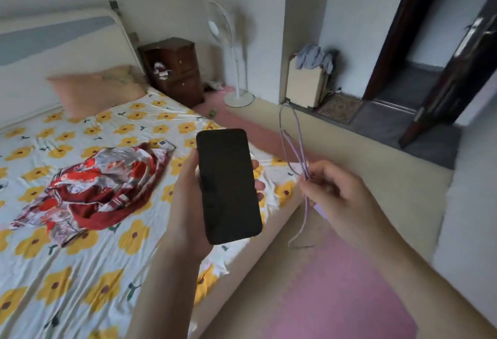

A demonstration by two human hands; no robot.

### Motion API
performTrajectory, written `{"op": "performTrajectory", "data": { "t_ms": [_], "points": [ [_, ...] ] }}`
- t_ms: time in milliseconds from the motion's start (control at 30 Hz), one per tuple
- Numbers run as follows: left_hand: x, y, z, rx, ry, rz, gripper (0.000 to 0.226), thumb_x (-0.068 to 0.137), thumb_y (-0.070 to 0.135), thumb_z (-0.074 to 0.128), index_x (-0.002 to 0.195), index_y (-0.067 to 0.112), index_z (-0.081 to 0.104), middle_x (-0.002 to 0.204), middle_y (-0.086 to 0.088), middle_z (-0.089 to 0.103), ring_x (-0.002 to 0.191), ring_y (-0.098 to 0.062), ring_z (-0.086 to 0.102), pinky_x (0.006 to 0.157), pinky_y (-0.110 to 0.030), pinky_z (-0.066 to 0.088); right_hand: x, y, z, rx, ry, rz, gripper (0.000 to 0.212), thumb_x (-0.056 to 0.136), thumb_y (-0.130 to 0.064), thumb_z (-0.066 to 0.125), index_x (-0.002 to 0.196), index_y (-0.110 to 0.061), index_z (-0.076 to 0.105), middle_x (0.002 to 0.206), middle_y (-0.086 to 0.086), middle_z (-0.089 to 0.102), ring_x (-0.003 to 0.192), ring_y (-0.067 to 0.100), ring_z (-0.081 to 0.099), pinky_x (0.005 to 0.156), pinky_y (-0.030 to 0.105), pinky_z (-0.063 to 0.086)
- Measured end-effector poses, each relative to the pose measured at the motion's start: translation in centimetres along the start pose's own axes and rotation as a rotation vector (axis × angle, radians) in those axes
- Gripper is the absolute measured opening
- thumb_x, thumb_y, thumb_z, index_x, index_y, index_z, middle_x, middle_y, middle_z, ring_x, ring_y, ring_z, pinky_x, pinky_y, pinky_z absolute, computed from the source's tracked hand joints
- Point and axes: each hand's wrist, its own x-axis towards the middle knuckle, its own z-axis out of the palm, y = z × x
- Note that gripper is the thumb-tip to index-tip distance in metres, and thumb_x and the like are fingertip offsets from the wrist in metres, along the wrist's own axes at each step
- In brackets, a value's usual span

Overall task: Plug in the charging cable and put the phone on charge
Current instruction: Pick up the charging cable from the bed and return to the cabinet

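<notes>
Left hand: left hand (188, 193) nearest the camera, raised over the bed's edge, thumb along one long side of the smartphone (228, 185) and fingertips curled round the other side, gripping it.
Smartphone: black, screen dark and facing up, upright in the palm, top end tilted slightly left.
Right hand: right hand (336, 190) beside the phone but apart from it, fingers curled, pinching a bunched lilac charging cable (300, 150).
Cable: loops rise above the fist; one strand hangs below it with a loose end; a lilac plug peeks out under the fingers.
Bed: flower-print sheet (80, 271) with a crumpled red-and-white garment (102, 188) and a pink pillow (94, 91).
Beyond: dark wooden nightstand (174, 69), white standing fan (228, 50), pink floor mat (336, 285).
</notes>
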Motion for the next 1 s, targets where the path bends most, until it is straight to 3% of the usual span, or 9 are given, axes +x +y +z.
{"op": "performTrajectory", "data": {
  "t_ms": [133, 433, 567, 700, 867, 1000],
  "points": [
    [6.1, -1.7, 5.3, 0.016, -0.038, -0.024, 0.061, 0.09, 0.061, 0.048, 0.115, 0.011, 0.072, 0.101, -0.014, 0.07, 0.078, -0.03, 0.07, 0.081, -0.046, 0.056, 3.4, 2.1, -6.0, 0.014, 0.082, 0.039, 0.009, 0.088, -0.029, 0.063, 0.079, -0.025, 0.063, 0.06, -0.009, 0.058, 0.054, 0.001, 0.046, 0.053, 0.015, 0.037],
    [19.9, -4.3, 13.8, 0.02, -0.167, -0.096, 0.057, 0.095, 0.06, 0.043, 0.109, 0.012, 0.072, 0.094, -0.01, 0.07, 0.076, -0.025, 0.07, 0.071, -0.041, 0.059, 11.6, 8.4, -15.4, 0.018, 0.171, 0.109, 0.013, 0.095, -0.02, 0.063, 0.082, -0.019, 0.065, 0.053, -0.015, 0.046, 0.047, 0.001, 0.037, 0.048, 0.009, 0.032],
    [27.5, -4.9, 16.6, -0.031, -0.287, -0.127, 0.061, 0.096, 0.06, 0.04, 0.106, 0.01, 0.073, 0.091, -0.009, 0.072, 0.072, -0.026, 0.069, 0.069, -0.036, 0.058, 17.3, 11.6, -18.8, -0.001, 0.17, 0.109, 0.021, 0.094, -0.02, 0.062, 0.074, -0.027, 0.061, 0.052, -0.014, 0.049, 0.047, 0.001, 0.039, 0.048, 0.01, 0.032],
    [36.8, -5.1, 19.4, -0.104, -0.382, -0.145, 0.059, 0.097, 0.06, 0.041, 0.12, 0.01, 0.06, 0.097, -0.012, 0.066, 0.076, -0.032, 0.063, 0.07, -0.038, 0.053, 25.1, 14.5, -23.1, -0.004, 0.166, 0.115, 0.028, 0.096, -0.014, 0.061, 0.07, -0.027, 0.059, 0.049, -0.015, 0.051, 0.044, 0.001, 0.039, 0.045, 0.009, 0.032],
    [46.7, -5.4, 23.3, -0.102, -0.41, -0.153, 0.067, 0.097, 0.06, 0.039, 0.134, 0.008, 0.057, 0.106, -0.016, 0.065, 0.078, -0.034, 0.065, 0.075, -0.04, 0.054, 32.6, 17.2, -28.6, -0.003, 0.221, 0.107, 0.024, 0.094, -0.011, 0.062, 0.074, -0.023, 0.062, 0.049, -0.017, 0.055, 0.042, -0.002, 0.047, 0.045, 0.006, 0.035],
    [53.1, -6.2, 26.9, -0.118, -0.455, -0.197, 0.065, 0.096, 0.059, 0.041, 0.13, 0.007, 0.061, 0.107, -0.017, 0.065, 0.079, -0.035, 0.064, 0.076, -0.041, 0.056, 37.6, 19.7, -33.0, -0.02, 0.267, 0.135, 0.019, 0.094, -0.013, 0.062, 0.077, -0.022, 0.064, 0.049, -0.017, 0.058, 0.043, -0.004, 0.051, 0.043, 0.004, 0.035]
  ]
}}
